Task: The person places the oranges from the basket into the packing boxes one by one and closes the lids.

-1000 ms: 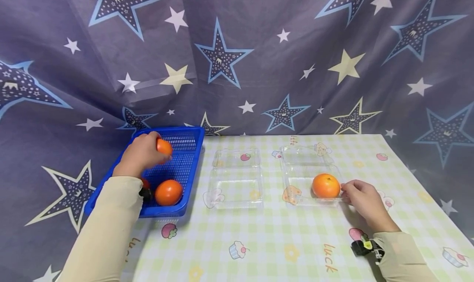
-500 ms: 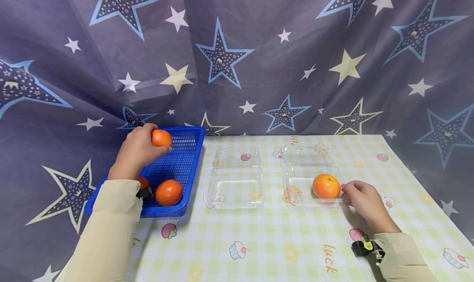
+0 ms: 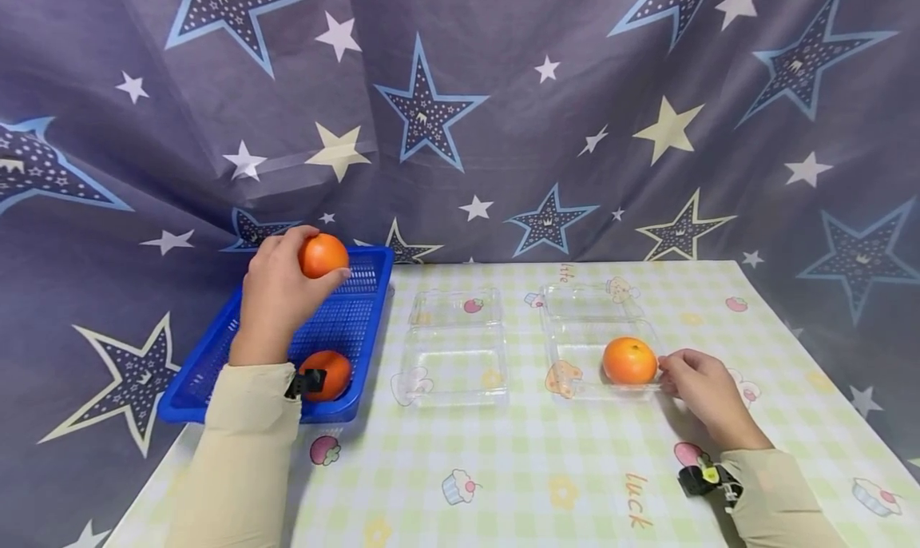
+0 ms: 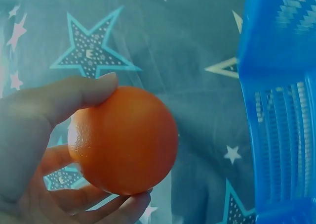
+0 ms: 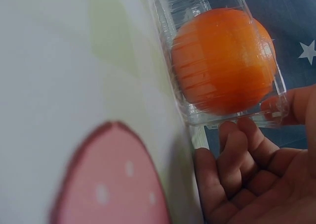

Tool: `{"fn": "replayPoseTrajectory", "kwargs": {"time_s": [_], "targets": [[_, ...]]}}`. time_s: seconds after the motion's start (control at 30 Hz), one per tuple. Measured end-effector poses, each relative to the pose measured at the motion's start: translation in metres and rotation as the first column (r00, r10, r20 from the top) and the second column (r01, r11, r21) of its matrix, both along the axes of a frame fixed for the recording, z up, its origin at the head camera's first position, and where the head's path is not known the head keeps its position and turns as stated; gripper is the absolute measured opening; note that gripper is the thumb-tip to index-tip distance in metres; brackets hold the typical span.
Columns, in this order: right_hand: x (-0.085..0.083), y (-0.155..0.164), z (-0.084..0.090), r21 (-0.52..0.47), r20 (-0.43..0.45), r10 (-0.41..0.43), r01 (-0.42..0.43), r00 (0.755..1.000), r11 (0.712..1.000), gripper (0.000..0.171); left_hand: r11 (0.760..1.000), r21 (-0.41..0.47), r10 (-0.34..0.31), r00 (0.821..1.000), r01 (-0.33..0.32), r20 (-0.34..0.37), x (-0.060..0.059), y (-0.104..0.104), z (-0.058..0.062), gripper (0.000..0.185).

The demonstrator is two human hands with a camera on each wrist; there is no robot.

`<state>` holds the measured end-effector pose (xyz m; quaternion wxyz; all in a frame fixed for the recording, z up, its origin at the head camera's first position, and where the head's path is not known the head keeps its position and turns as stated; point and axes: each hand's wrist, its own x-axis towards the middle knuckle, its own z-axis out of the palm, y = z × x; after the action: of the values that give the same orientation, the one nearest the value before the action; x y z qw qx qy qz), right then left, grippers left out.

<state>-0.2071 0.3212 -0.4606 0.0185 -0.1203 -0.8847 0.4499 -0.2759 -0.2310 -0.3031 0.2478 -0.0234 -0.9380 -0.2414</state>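
Gripping a round orange fruit (image 3: 323, 256) between the thumb and fingers of your left hand (image 3: 276, 299), you hold it over the far part of the blue basket (image 3: 334, 324); its skin looks smooth and the fingers cover only part of it, so a slack squeeze could let it drop straight below them. Nearer you than those fingers, a second fruit (image 3: 338, 364) sits in the basket, where a low swing of your wrist might knock it. Your right hand (image 3: 700, 384) pinches the edge of the clear container (image 3: 575, 336), with a third fruit (image 3: 629, 360) resting inside, just beside your fingers. That plastic looks thin, so an upward tug could bend or tip it and send the fruit rolling away from your fingers
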Motion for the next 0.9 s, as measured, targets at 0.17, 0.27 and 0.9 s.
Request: {"fn": "replayPoseTrajectory", "kwargs": {"time_s": [0.17, 0.27, 0.9], "targets": [[0.001, 0.003, 0.000, 0.006, 0.001, -0.005, 0.005, 1.000, 1.000, 0.044, 0.998, 0.058, 0.013, 0.999, -0.011, -0.043, 0.000, 0.021, -0.004, 0.068], [0.001, 0.003, 0.000, -0.008, 0.007, -0.001, 0.001, 1.000, 1.000, 0.045, 0.996, 0.093, 0.010, 0.999, -0.005, -0.051, 0.001, 0.031, -0.005, 0.068], [0.000, 0.001, 0.001, -0.029, -0.005, -0.003, 0.003, 1.000, 1.000, 0.043, 0.957, 0.269, -0.063, 0.984, 0.106, -0.165, 0.003, 0.071, -0.017, 0.061]]}}
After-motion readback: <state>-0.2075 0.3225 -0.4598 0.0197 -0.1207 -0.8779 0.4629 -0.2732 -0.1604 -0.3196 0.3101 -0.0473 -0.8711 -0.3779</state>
